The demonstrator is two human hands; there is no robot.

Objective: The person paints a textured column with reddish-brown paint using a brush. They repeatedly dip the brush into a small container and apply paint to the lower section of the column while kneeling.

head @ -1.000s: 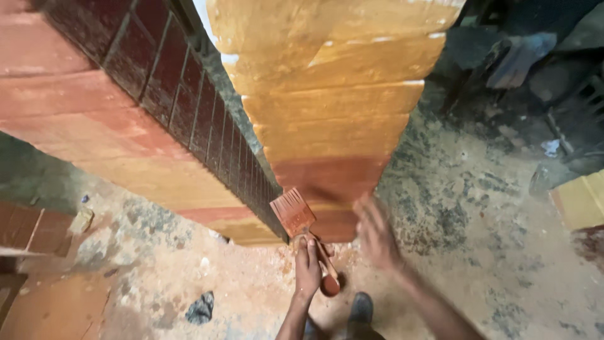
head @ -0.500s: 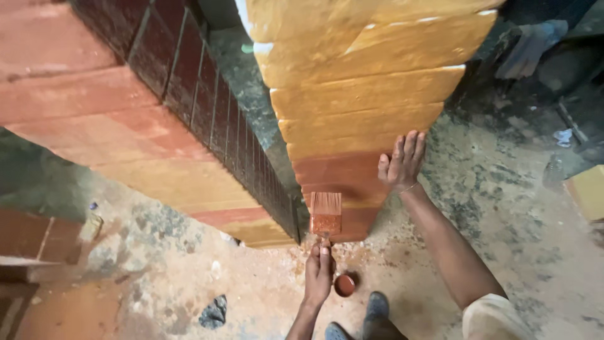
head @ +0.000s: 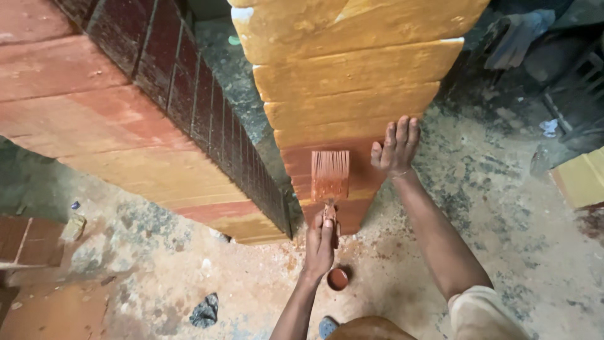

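Observation:
My left hand (head: 321,242) grips the handle of a flat paintbrush (head: 330,176) whose bristles, loaded with red-brown paint, lie against the lower face of a yellow grooved pillar (head: 352,82). The bottom bands of the pillar are painted red-brown (head: 327,208). My right hand (head: 396,148) rests flat, fingers spread, on the pillar's right edge beside the brush. A small round tin of red paint (head: 338,279) stands on the ground below my left wrist.
A wall of red and yellow bands with a dark brick-patterned side (head: 207,119) runs along the left. A dark crumpled rag (head: 204,311) lies on the paint-stained concrete floor (head: 503,208). A yellow box (head: 582,179) sits at the right edge; clutter fills the upper right.
The brush has turned upright and moved up onto the pillar's face. My right hand has risen from near the ground to press against the pillar's right edge.

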